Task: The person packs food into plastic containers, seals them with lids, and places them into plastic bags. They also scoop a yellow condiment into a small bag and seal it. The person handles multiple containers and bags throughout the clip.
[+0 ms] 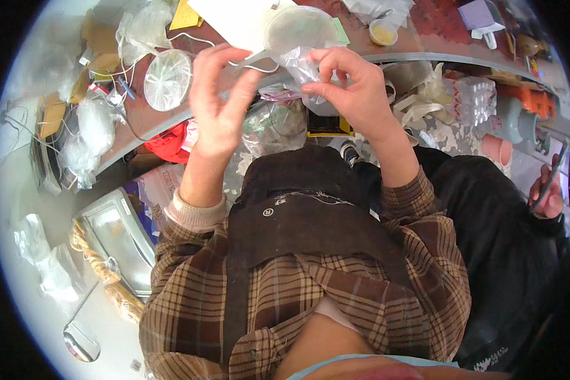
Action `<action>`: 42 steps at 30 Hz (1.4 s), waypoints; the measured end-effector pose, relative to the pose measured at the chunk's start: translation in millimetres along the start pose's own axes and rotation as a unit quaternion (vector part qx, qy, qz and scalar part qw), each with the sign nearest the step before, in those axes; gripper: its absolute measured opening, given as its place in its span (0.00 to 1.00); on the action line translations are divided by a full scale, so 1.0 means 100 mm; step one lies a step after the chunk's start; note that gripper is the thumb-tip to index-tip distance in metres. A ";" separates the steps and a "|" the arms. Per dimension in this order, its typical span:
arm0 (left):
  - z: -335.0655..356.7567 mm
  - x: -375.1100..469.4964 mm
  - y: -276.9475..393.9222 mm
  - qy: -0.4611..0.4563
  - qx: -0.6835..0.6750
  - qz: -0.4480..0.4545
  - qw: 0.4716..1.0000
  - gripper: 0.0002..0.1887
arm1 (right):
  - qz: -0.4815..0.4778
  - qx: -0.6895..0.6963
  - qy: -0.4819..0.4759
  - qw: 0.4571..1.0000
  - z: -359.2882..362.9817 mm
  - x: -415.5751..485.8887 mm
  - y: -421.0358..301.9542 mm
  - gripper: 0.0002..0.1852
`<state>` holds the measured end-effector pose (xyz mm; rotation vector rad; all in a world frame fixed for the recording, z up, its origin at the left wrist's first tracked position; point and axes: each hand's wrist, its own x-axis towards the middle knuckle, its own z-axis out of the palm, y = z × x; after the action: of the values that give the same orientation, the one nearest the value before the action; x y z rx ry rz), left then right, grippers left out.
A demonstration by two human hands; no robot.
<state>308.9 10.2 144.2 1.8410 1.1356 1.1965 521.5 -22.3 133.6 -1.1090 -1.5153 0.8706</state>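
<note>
My right hand (354, 85) pinches a crumpled clear plastic bag (297, 64) between thumb and fingers, over the table's front edge. To its left, my left hand (221, 95) is raised and slightly blurred, its thumb and fingers spread with nothing seen between them. A white cable (261, 70) runs close by the left fingertips. Just beyond both hands, a round translucent disc-like item (301, 31) lies over a bright white sheet (237, 23) on the dark red tabletop (361, 45).
A round plastic-wrapped bundle (167, 80) and tangled cables lie left. A small tub of yellow bits (383, 32) stands on the table. Below are a red bag (168, 142) and a stuffed clear bag (275, 126). On the right, another person's hand (546, 194) holds a phone-like object.
</note>
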 end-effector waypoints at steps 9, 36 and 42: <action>0.14 0.02 0.03 -0.214 -0.193 -0.159 0.944 0.08 | -0.097 -0.144 -0.017 0.985 0.04 -0.05 -0.03 0.16; 0.09 -0.63 -0.37 -0.058 -0.323 -0.349 0.878 0.04 | 0.299 0.156 -0.003 0.941 0.76 -0.23 0.13 0.05; 0.08 -0.60 -0.36 -0.004 -0.364 -0.389 0.846 0.03 | 0.258 0.088 0.013 0.962 0.78 -0.25 0.19 0.05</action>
<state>293.2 -30.5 89.3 0.6840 1.0488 0.9174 450.3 -39.1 91.6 -1.4002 -1.1108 1.3098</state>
